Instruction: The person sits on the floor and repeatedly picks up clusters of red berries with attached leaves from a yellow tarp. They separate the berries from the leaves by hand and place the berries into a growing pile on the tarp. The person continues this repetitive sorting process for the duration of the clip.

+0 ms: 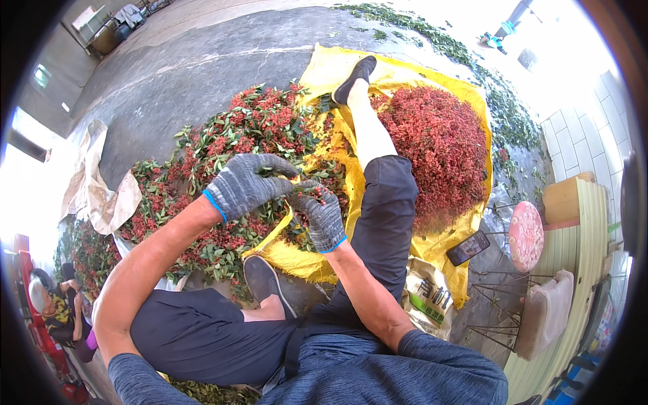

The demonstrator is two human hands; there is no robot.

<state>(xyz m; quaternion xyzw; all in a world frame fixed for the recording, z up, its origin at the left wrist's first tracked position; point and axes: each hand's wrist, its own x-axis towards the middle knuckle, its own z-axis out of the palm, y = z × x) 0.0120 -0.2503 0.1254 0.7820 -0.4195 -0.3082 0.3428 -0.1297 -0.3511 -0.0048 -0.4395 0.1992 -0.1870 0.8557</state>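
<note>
My left hand (250, 185), in a grey knitted glove with a blue cuff, has its thumb and fingers closed on a green leafy sprig. Close against it, my right hand (320, 212), gloved alike, grips a small sprig with red berries (313, 192). Under and beyond both hands lies a heap of leafy branches with red berries (217, 147). To the right, past my outstretched leg, a large pile of red berry clusters (438, 147) rests on a yellow woven plastic sheet (395, 68). My fingertips partly hide both sprigs.
A smartphone (468, 248) lies at the sheet's right edge, near a printed sack (430, 298). Further right stand a round pink stool (526, 236) and a padded stool (547, 314). Loose green leaves (506, 106) strew the floor. Another person (63, 309) sits at the far left.
</note>
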